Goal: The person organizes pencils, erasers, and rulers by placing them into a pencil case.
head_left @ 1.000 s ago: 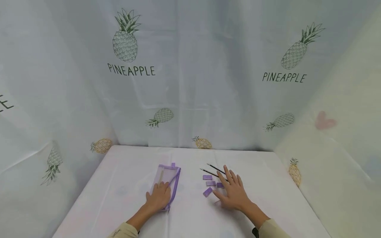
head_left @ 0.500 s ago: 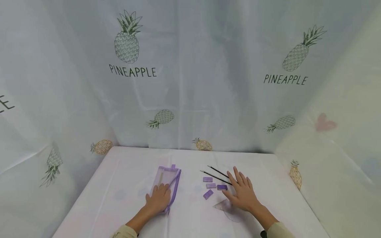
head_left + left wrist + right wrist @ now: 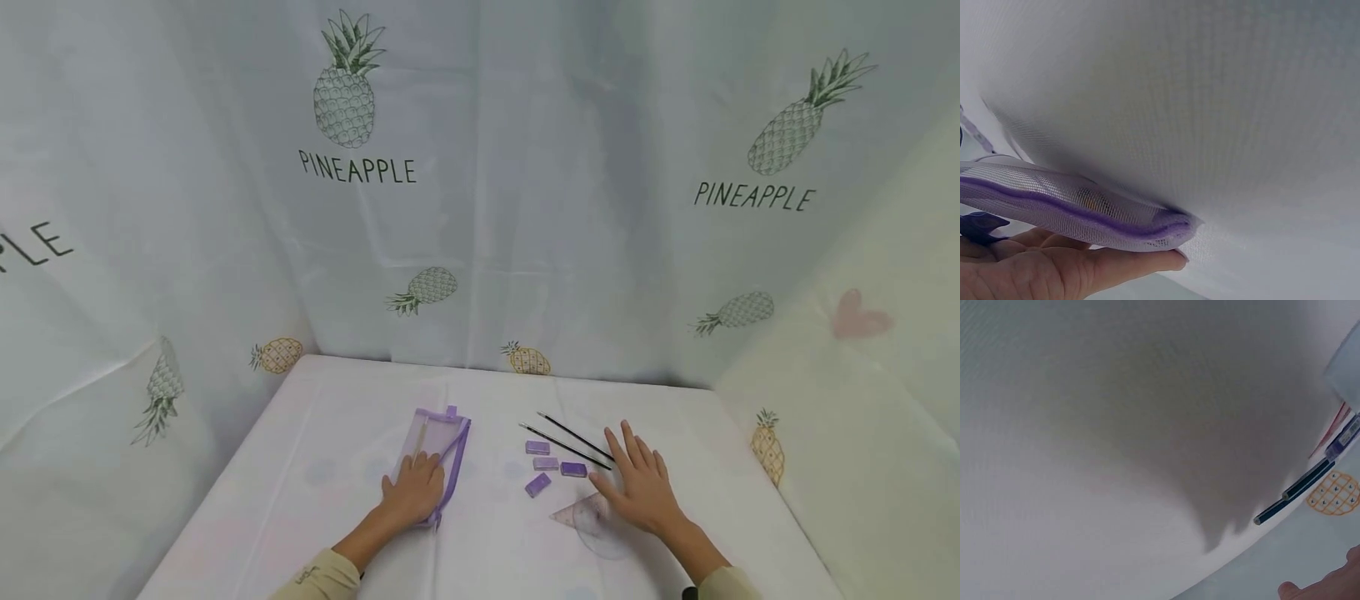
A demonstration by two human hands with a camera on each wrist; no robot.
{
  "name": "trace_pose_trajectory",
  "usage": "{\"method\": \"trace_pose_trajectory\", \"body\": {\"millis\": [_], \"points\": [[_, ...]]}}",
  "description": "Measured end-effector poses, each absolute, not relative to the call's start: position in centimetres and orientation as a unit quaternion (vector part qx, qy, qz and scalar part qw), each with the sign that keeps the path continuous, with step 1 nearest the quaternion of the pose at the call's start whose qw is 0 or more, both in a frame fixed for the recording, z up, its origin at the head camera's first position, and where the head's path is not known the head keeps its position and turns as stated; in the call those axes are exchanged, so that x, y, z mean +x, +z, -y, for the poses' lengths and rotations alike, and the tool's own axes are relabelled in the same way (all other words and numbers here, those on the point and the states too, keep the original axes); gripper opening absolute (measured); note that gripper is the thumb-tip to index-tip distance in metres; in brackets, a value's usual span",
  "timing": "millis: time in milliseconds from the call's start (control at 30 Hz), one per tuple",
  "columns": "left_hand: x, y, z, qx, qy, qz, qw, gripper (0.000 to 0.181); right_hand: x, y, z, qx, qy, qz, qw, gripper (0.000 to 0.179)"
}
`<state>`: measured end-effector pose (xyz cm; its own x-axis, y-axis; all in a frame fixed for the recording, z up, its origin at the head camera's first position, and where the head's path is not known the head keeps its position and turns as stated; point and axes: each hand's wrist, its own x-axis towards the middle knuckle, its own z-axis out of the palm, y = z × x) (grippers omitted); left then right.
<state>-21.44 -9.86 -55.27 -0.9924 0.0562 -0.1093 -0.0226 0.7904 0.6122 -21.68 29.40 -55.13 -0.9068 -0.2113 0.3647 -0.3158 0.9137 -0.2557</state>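
Note:
My left hand [image 3: 414, 490] rests on a flat purple-trimmed mesh pencil case [image 3: 450, 463], fingers spread over it. A pale stick-like item [image 3: 422, 437] shows through the mesh. In the left wrist view, the case [image 3: 1072, 206] lies along the straight thumb or finger. To the right, my right hand [image 3: 641, 487] has its fingers spread and holds nothing; its shadow in the right wrist view suggests it is above the table. By its fingertips lie two dark pencils [image 3: 566, 446]. Several purple erasers [image 3: 573, 470] sit left of it, and a clear set square [image 3: 573, 512] overlaps a round-edged clear protractor [image 3: 600, 542].
A white cloth covers the table [image 3: 322, 500]. Pineapple-printed curtains [image 3: 525, 217] hang behind and at both sides, close to the table's edges. Table surface lies between the pencil case and the erasers.
My right hand has moved right, away from the erasers and pencils, uncovering the set square, protractor and pencil ends. My left hand has stayed on the pencil case. The head view has shifted slightly.

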Motion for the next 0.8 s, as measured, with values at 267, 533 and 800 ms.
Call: {"method": "trace_pose_trajectory", "body": {"millis": [267, 533, 800], "points": [[-21.3, -55.0, 9.8, 0.006, 0.320, -0.946, 0.059, 0.051, -22.2, -55.0, -30.8, 0.114, 0.163, 0.968, 0.152, 0.081], [-21.3, -55.0, 10.0, 0.005, 0.316, -0.947, 0.062, 0.050, -23.1, -55.2, -31.8, 0.098, 0.158, 0.974, 0.132, 0.081], [-21.3, -54.9, 10.0, 0.012, 0.327, -0.943, 0.064, 0.050, -24.1, -55.6, -32.8, 0.094, 0.141, 0.978, 0.125, 0.080]]}}
